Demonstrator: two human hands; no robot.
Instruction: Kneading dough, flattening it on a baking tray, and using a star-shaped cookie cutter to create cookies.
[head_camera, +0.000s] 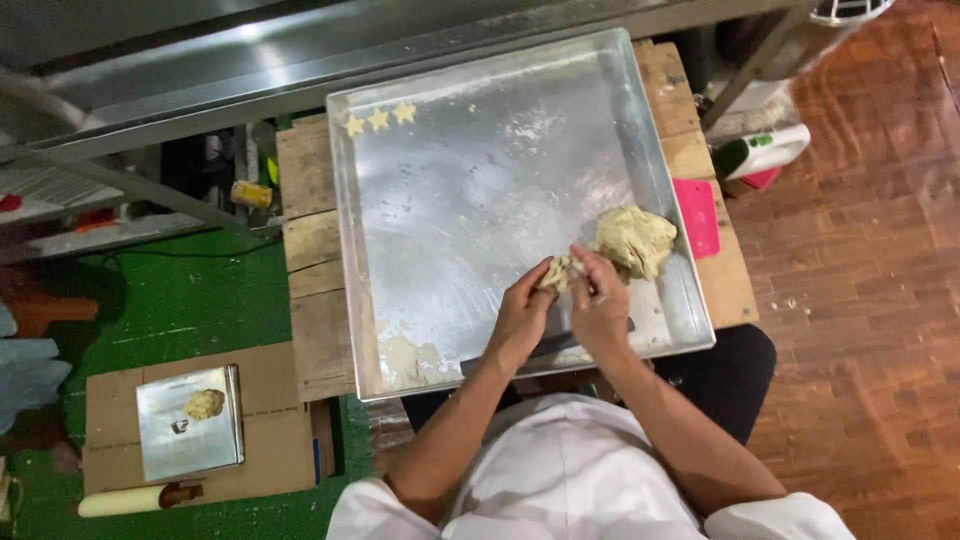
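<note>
2 hands are being closed on 1 small dough piece (556, 273) above the metal tray (480, 190): left hand (522, 318) and right hand (598, 305) are pinching it together. The big dough lump (636, 240) is lying just beyond, nearer the right hand.

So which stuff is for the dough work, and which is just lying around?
In use:
left hand
right hand
small dough piece
big dough lump
metal baking tray
star cutouts

Lying about:
pink scraper
rolling pin
small tray

1 head view, steeply down, near tray (400, 330)
</note>
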